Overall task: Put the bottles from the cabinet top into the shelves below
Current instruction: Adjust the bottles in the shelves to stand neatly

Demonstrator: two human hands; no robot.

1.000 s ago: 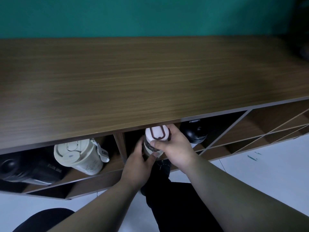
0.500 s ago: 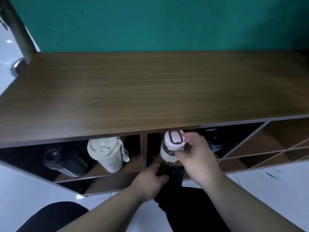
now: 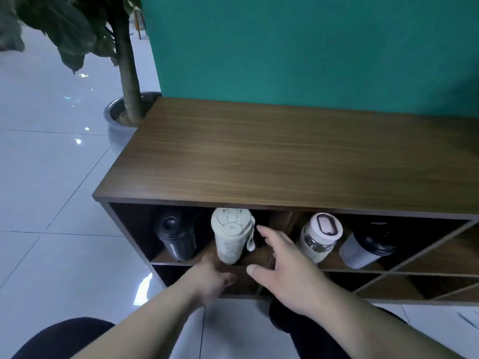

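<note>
The wooden cabinet top point(image 3: 285, 156) carries no bottles. In the upper shelf row stand a black bottle point(image 3: 176, 237) and a cream tumbler point(image 3: 230, 234) in the left compartment. A glass bottle with a pink lid point(image 3: 320, 237) and a grey cup with a black lid point(image 3: 365, 248) stand in the compartment to the right. My right hand point(image 3: 285, 268) is open, fingers spread, in front of the divider between tumbler and glass bottle, holding nothing. My left hand point(image 3: 210, 279) hovers just below the cream tumbler at the shelf edge, its fingers loosely curled and partly hidden.
A potted plant point(image 3: 124, 110) stands on the white tiled floor at the cabinet's left end. A teal wall point(image 3: 311, 47) rises behind the cabinet. Diagonal-divided compartments point(image 3: 427, 257) lie to the right. My dark-clothed knees show at the bottom.
My right hand has let go of the pink-lidded glass bottle, which now stands in the shelf, and moved left. My view has swung left, bringing the plant and floor into sight.
</note>
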